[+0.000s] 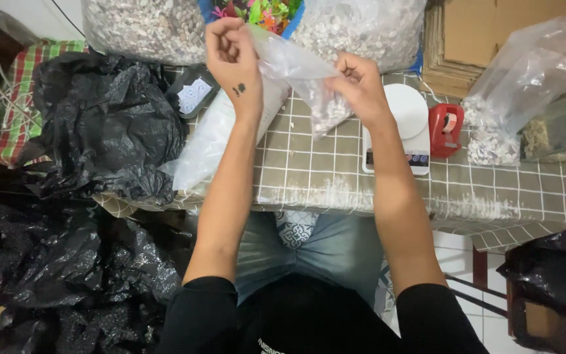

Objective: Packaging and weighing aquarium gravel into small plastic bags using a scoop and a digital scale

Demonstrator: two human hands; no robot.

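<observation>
both hands pinch a small clear plastic bag of pale gravel above the brown checked table: left hand its top corner, right hand its side, beside the white round scale.

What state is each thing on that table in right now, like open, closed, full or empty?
Small clear bag: held up in both hands, partly filled with pebbles.
Left hand: gripping the bag's top.
Right hand: pinching the bag's top.
White scale: pan empty.
Red tape dispenser: resting beside the scale.
Clear bag at right: open, pebbles at bottom.
Black plastic bag: crumpled.
</observation>
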